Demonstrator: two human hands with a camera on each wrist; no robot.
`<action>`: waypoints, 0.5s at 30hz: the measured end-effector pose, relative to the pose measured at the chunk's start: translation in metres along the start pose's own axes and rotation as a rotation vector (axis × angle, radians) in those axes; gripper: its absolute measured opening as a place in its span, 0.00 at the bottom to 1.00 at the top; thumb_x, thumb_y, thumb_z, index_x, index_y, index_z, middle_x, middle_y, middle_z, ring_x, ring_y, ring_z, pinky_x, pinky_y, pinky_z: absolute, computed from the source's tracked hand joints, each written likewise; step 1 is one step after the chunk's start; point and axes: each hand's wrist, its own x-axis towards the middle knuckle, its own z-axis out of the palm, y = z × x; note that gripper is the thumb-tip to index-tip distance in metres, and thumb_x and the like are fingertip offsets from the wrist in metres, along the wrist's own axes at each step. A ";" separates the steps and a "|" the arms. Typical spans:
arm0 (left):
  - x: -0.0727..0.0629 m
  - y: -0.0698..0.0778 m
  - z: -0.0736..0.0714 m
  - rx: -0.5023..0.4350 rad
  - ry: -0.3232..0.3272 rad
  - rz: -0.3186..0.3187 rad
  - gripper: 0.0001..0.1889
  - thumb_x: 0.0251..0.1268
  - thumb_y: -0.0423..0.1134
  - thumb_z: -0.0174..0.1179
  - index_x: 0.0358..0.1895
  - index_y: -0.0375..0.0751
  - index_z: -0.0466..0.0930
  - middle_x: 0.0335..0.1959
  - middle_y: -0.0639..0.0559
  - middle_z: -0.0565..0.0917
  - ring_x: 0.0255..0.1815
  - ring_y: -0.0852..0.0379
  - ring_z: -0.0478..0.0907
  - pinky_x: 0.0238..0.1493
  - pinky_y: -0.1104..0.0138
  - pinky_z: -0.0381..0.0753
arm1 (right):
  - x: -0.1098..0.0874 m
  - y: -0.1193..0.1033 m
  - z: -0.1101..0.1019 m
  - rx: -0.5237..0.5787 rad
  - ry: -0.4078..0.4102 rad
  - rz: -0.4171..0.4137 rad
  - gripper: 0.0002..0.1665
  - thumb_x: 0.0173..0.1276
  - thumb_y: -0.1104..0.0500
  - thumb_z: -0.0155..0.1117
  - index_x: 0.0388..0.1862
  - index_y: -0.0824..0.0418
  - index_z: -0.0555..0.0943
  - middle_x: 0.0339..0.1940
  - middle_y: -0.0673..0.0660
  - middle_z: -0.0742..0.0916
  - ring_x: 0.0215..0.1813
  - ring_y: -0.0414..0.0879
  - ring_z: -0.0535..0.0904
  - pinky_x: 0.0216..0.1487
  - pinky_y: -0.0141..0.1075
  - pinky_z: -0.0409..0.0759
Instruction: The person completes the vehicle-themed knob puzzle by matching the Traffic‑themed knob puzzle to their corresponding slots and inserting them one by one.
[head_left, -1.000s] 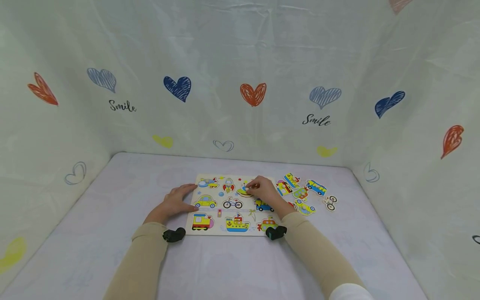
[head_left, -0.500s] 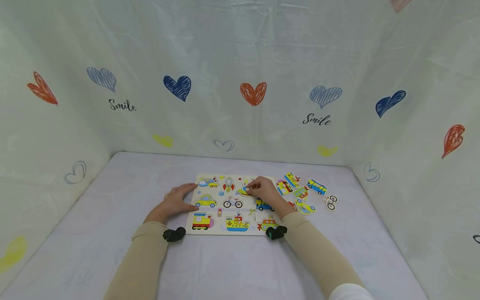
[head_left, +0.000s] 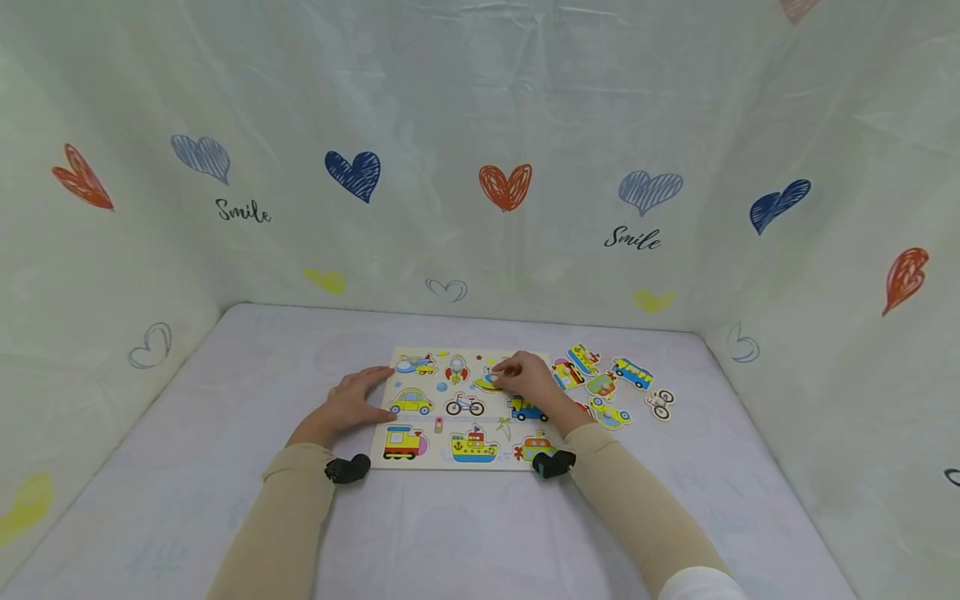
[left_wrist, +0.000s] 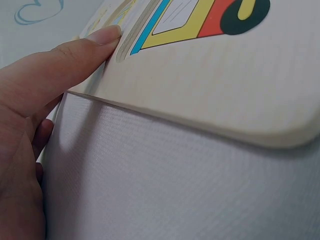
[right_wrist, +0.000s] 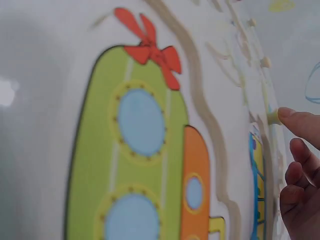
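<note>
A pale puzzle board (head_left: 435,462) printed with vehicles lies flat on the table. On its left edge rests my left hand (head_left: 347,406), the thumb on top by the printed train in the left wrist view, the other fingers along the side. My right hand (head_left: 528,379) reaches over the upper right of the board. Its fingertips pinch the small knob (right_wrist: 273,117) of a yellow-green saucer-like puzzle piece (head_left: 486,383), which lies at the top row and is partly hidden by the fingers. The printed bus (head_left: 529,410) is half under the right wrist.
Several loose puzzle pieces lie right of the board: a ship (head_left: 582,359), a train (head_left: 568,374), a submarine (head_left: 602,385), a bus (head_left: 632,373), a car (head_left: 610,413) and a bicycle (head_left: 660,404). White sheeting (head_left: 450,100) with printed hearts walls in the table.
</note>
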 end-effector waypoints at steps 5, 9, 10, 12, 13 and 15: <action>0.000 0.000 0.000 0.003 0.001 0.000 0.46 0.52 0.47 0.72 0.75 0.43 0.59 0.76 0.39 0.56 0.74 0.34 0.46 0.66 0.37 0.48 | -0.005 -0.002 -0.010 0.008 0.049 0.020 0.13 0.61 0.56 0.73 0.45 0.54 0.88 0.37 0.50 0.81 0.39 0.49 0.72 0.38 0.38 0.71; 0.000 0.000 0.000 -0.002 0.002 -0.003 0.46 0.52 0.47 0.72 0.75 0.42 0.59 0.75 0.38 0.56 0.73 0.34 0.46 0.66 0.36 0.47 | -0.009 0.002 -0.017 0.007 0.046 0.023 0.14 0.62 0.56 0.72 0.47 0.54 0.88 0.37 0.50 0.81 0.39 0.49 0.72 0.36 0.38 0.71; 0.000 0.000 0.000 -0.004 0.001 -0.002 0.47 0.51 0.47 0.72 0.75 0.42 0.59 0.75 0.38 0.56 0.73 0.34 0.46 0.66 0.36 0.47 | -0.010 0.003 -0.018 0.013 0.042 0.027 0.14 0.62 0.56 0.72 0.47 0.54 0.88 0.37 0.50 0.81 0.39 0.49 0.72 0.36 0.38 0.71; 0.001 0.000 0.000 -0.010 -0.003 0.002 0.47 0.51 0.47 0.72 0.75 0.42 0.59 0.75 0.38 0.55 0.73 0.33 0.46 0.66 0.36 0.47 | -0.012 0.006 -0.021 0.017 0.038 0.036 0.14 0.62 0.55 0.72 0.47 0.53 0.88 0.38 0.49 0.81 0.40 0.49 0.72 0.36 0.37 0.72; 0.001 0.000 0.000 -0.011 -0.004 0.004 0.47 0.51 0.46 0.72 0.75 0.41 0.59 0.75 0.37 0.55 0.73 0.33 0.46 0.66 0.36 0.47 | -0.013 0.008 -0.023 0.014 0.040 0.040 0.14 0.62 0.55 0.72 0.47 0.52 0.88 0.39 0.49 0.81 0.40 0.48 0.73 0.36 0.37 0.73; 0.001 0.000 0.001 -0.007 -0.005 0.009 0.47 0.51 0.46 0.72 0.75 0.41 0.59 0.75 0.37 0.55 0.73 0.33 0.46 0.66 0.36 0.47 | -0.015 0.011 -0.026 0.003 0.046 0.043 0.13 0.62 0.55 0.73 0.46 0.52 0.88 0.39 0.49 0.81 0.40 0.48 0.73 0.36 0.37 0.73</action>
